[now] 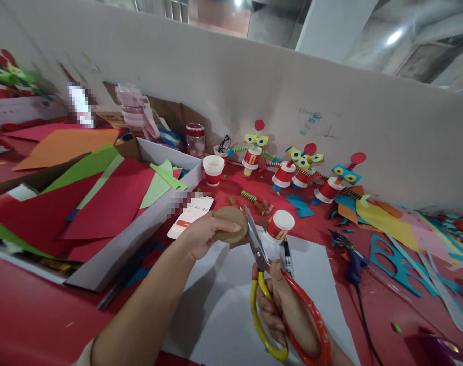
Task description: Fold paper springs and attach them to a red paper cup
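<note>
Between the thumb and fingers of my left hand (206, 231) is a round piece of brown paper (226, 235). My right hand (279, 300) is wrapped round the handles of a pair of scissors (259, 249), one loop yellow and the other red. The scissor blades are parted a little, pointing away from me, right beside the paper's right edge. Below both hands lies a white sheet (216, 310) on the red table. Just beyond the scissors stands an upside-down red and white paper cup (280, 226), with a black marker (287, 256) near it.
A white box (113, 244) of coloured paper stands left, a phone (189, 216) beside it. Several paper-cup figures (251, 157) line the wall. Paper springs (254, 201) lie mid-table. Right are a corded glue gun (353, 264) and blue paper scraps (392, 262).
</note>
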`<act>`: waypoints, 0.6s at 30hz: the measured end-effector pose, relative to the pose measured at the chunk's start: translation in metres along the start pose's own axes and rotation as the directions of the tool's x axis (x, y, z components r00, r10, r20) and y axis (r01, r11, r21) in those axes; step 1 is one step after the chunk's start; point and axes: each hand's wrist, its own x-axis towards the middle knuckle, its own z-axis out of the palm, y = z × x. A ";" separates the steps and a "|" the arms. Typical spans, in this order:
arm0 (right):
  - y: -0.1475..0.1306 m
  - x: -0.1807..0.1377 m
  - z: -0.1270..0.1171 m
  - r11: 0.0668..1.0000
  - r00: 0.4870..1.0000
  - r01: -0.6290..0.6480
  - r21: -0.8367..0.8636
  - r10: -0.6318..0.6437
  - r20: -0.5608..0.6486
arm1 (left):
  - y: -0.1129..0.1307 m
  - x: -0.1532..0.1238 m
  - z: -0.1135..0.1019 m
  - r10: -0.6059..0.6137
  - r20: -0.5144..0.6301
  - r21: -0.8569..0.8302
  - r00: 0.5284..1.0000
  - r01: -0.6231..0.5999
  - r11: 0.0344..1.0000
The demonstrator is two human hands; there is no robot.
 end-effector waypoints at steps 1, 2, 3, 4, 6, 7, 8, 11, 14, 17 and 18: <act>0.000 0.000 0.001 1.000 1.000 -0.007 -0.002 0.007 0.000 | 0.001 0.000 -0.001 -0.004 0.000 0.003 1.000 0.004 1.000; -0.001 -0.001 0.001 1.000 1.000 -0.013 -0.007 0.013 -0.006 | 0.002 0.001 -0.002 -0.008 0.004 0.008 1.000 0.008 1.000; -0.003 -0.002 0.003 1.000 1.000 -0.015 -0.015 0.015 -0.017 | 0.002 0.001 -0.003 -0.014 0.012 0.014 1.000 0.014 1.000; -0.004 -0.003 0.004 1.000 1.000 -0.016 -0.024 0.015 -0.027 | 0.003 0.001 -0.004 -0.020 0.023 0.019 1.000 0.020 1.000; -0.007 -0.005 0.008 0.999 0.999 -0.008 -0.050 0.006 -0.039 | 0.005 0.002 -0.006 -0.033 0.041 0.018 0.999 0.032 0.999; -0.009 -0.006 0.009 0.998 0.999 -0.002 -0.063 -0.001 -0.041 | 0.005 0.002 -0.007 -0.038 0.049 0.013 0.998 0.038 0.999; -0.009 -0.006 0.011 0.997 0.999 0.003 -0.074 -0.006 -0.042 | 0.006 0.003 -0.008 -0.043 0.057 0.006 0.997 0.043 0.999; -0.009 -0.006 0.011 0.996 0.999 -0.006 -0.093 0.001 -0.054 | 0.005 0.004 -0.010 -0.049 0.085 -0.011 0.995 0.050 0.999; -0.007 -0.005 0.009 0.995 0.997 -0.038 -0.093 0.032 -0.065 | 0.005 0.005 -0.011 -0.064 0.088 -0.028 0.994 0.067 0.997; -0.012 -0.005 0.007 0.999 0.998 -0.025 -0.034 0.023 -0.058 | 0.010 0.001 -0.012 -0.052 0.055 -0.051 0.997 0.055 0.997; -0.015 -0.006 0.006 1.000 0.999 -0.013 0.000 0.013 -0.042 | 0.012 -0.001 -0.013 -0.035 0.037 -0.057 0.999 0.037 0.998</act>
